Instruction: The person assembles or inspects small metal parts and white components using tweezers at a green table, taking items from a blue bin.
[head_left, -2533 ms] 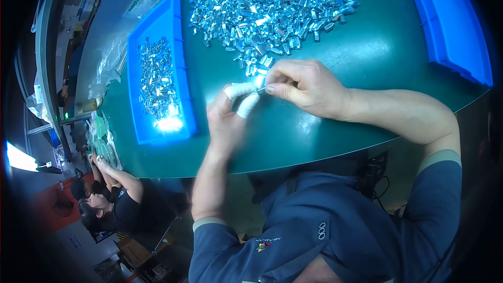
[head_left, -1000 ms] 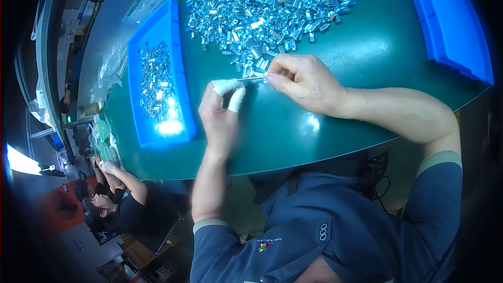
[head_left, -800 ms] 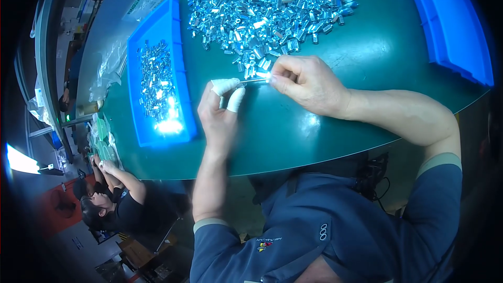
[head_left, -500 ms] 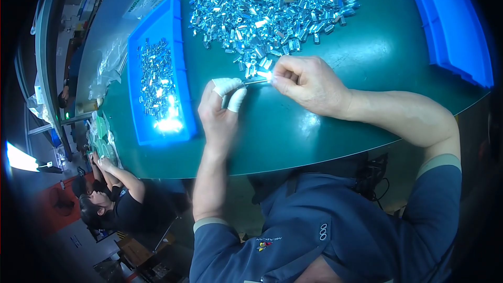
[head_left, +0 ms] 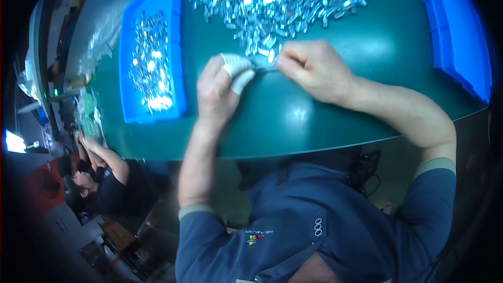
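White finger coverings wrap the thumb and forefinger of my left hand (head_left: 216, 90), which are pinched on one end of a thin metal rod (head_left: 266, 67). The thumb and fingers of my right hand (head_left: 318, 73) close on the rod's other end. Whether a small part sits on the rod inside the left fingertips is hidden. Just beyond both hands spreads a large heap of small shiny metal sleeves (head_left: 283, 5). Its nearest loose pieces lie close to the rod.
A blue tray (head_left: 176, 68) on the left holds many similar metal pieces (head_left: 149, 68). Another blue tray (head_left: 457, 31) stands at the right edge of the green table (head_left: 335, 126). Clear plastic wrap (head_left: 99, 42) lies far left. A co-worker (head_left: 118, 178) works further left.
The view has shifted, so tray and heap appear higher up. Both hands keep their pinch on the rod, and they look slightly closer together. The heap is blurred by motion.
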`<state>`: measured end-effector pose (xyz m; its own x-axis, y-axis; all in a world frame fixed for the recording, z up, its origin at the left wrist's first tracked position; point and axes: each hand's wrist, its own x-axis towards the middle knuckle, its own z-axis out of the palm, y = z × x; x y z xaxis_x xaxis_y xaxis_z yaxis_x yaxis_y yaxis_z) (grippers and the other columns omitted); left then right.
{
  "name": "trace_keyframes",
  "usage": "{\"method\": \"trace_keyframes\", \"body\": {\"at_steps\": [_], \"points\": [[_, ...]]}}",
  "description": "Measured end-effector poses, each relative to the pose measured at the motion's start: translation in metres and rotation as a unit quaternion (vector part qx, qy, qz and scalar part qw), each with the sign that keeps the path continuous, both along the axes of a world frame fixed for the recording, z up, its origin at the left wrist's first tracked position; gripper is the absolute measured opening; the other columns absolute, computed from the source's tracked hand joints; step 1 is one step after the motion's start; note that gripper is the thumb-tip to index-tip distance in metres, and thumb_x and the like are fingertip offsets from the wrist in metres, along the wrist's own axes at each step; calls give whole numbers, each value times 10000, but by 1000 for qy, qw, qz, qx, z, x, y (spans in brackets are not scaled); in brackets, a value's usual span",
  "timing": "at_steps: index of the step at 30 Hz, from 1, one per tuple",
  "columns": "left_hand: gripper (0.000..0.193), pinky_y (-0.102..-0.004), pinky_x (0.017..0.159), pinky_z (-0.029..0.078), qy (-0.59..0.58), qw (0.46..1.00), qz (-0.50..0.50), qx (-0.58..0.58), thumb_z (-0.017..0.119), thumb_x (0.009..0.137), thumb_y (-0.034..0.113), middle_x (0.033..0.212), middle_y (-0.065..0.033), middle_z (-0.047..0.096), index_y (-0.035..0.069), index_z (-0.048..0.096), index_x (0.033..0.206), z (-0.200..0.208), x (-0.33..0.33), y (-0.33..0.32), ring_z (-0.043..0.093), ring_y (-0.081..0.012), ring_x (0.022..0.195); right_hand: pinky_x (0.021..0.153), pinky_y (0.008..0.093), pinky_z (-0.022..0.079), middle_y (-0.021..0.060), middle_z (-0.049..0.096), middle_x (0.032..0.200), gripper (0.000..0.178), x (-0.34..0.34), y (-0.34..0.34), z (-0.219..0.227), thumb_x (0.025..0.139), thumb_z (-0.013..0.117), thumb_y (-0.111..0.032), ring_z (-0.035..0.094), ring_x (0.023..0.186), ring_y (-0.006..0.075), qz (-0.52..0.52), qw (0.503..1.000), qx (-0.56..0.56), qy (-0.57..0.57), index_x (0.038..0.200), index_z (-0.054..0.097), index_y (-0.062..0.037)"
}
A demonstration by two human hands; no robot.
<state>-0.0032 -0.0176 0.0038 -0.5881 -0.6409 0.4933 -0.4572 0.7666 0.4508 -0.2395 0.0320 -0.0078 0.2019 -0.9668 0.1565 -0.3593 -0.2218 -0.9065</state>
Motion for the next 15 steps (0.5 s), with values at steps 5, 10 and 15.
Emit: {"method": "trace_keyframes", "body": {"at_steps": [5, 10, 15], "points": [[219, -388, 711, 533, 21, 999, -40, 13, 841, 757, 40, 898, -98, 694, 40, 696, 921, 2, -8, 1, 663, -297, 829, 628, 284, 460, 42, 621, 748, 179, 3, 0, 1, 1009, 634, -170, 560, 690, 103, 17, 999, -16, 32, 920, 660, -17], [213, -386, 720, 534, 39, 998, -6, 39, 837, 794, 112, 885, -98, 696, 29, 696, 931, 0, -6, 4, 668, -288, 826, 715, 234, 491, 13, 645, 834, 156, 4, 0, -4, 1041, 604, -135, 585, 767, 86, 26, 998, -4, -52, 1018, 667, 5], [197, -342, 691, 535, 44, 999, -32, 3, 834, 805, 106, 863, -97, 699, 24, 715, 939, -6, -4, 6, 671, -259, 792, 697, 227, 495, 14, 657, 850, 209, 3, 5, -1, 1061, 598, -193, 615, 777, 80, 35, 999, 9, -34, 1021, 682, -6]]}}
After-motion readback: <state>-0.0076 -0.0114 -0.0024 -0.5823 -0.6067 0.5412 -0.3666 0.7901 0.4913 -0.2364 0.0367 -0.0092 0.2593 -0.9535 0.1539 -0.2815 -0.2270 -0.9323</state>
